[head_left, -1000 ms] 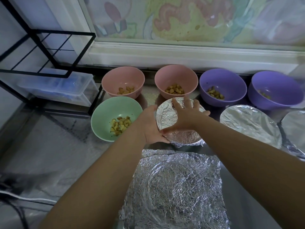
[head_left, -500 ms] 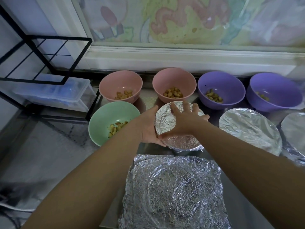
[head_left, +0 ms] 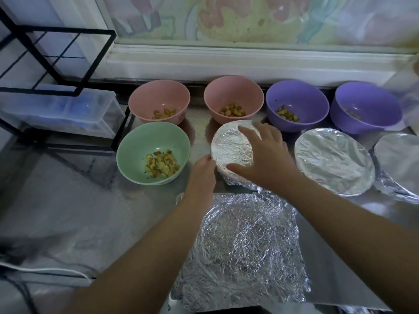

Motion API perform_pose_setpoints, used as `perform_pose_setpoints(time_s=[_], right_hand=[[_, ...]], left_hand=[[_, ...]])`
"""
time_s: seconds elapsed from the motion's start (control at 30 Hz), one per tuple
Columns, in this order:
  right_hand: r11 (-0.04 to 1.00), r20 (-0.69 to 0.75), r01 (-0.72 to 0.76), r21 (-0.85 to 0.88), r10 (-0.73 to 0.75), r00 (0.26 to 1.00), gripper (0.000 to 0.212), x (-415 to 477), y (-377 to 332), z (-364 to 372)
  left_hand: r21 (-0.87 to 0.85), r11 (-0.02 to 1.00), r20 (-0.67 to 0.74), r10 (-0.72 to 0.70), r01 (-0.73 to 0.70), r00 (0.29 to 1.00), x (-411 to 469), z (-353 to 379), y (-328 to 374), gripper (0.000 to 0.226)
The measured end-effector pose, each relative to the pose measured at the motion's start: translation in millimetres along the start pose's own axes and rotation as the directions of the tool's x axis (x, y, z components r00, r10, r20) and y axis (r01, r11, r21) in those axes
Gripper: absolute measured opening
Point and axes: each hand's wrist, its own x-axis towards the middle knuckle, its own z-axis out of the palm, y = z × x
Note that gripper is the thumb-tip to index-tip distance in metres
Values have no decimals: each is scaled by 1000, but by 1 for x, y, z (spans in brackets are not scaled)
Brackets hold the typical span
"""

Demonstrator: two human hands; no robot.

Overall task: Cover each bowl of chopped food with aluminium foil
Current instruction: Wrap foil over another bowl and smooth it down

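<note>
Right hand [head_left: 265, 159] lies spread and flat-fingered on the foil-covered bowl [head_left: 231, 150], gripping nothing; I judge it's smoothing the lid down. Left hand [head_left: 203, 168] touches the bowl's left rim, likely to steady it. Its fingers are hidden, so I can't tell the grip. Creased foil sheet [head_left: 244, 250] waits nearest me, probably for the uncovered green bowl [head_left: 136, 146] just left.
</note>
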Motion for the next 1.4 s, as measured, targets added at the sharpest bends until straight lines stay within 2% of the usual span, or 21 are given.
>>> perform_pose_setpoints(time_s=[0.07, 0.13, 0.2, 0.3, 0.4, 0.47, 0.53, 0.7, 0.97, 1.1, 1.2, 1.3, 1.4], right_hand=[[993, -128, 107, 50, -100, 987, 74, -21, 1, 18], [989, -127, 148, 13, -146, 981, 63, -32, 7, 38], [988, -73, 144, -46, -147, 986, 68, -34, 15, 47], [980, 28, 149, -132, -147, 989, 86, -27, 18, 44], [966, 152, 156, -205, -126, 980, 108, -9, 18, 36], [967, 215, 119, -223, -70, 974, 123, 7, 19, 30], [977, 244, 61, -205, -9, 970, 132, 21, 19, 24], [980, 277, -94, -176, 141, 950, 146, 40, 17, 17], [977, 365, -140, -163, 191, 911, 153, 44, 16, 16], [974, 373, -137, -180, 196, 907, 151, 45, 16, 17], [974, 373, -137, -181, 197, 907, 150, 46, 17, 17], [974, 377, -133, -182, 194, 905, 149, 46, 17, 16], [976, 377, -130, -175, 189, 907, 151, 46, 18, 17]], left_hand=[[63, 997, -68, 57, -53, 996, 2, -4, -26, 22], [50, 998, -38, 45, -43, 998, 6, -5, -43, 25], [-41, 999, 72, 13, -10, 997, 9, 2, -50, 19], [-128, 990, 81, -44, 54, 996, 11, 9, -52, 15], [-11, 999, 33, -49, 49, 998, 17, 5, -54, 23], [58, 994, -27, -87, 88, 996, 23, 4, -50, 33], [61, 988, -66, -136, 140, 989, 28, 6, -44, 34], [36, 981, -4, -191, 191, 981, 30, 7, -38, 27], [-105, 976, 97, -182, 192, 979, 20, -7, -41, 47], [-216, 947, 175, -203, 238, 963, 17, -15, -46, 36], [-304, 918, 159, -216, 256, 963, 20, -17, -52, 29], [-293, 918, 136, -235, 266, 962, 22, -17, -55, 32], [-230, 935, 179, -232, 270, 956, 20, -16, -50, 33]])
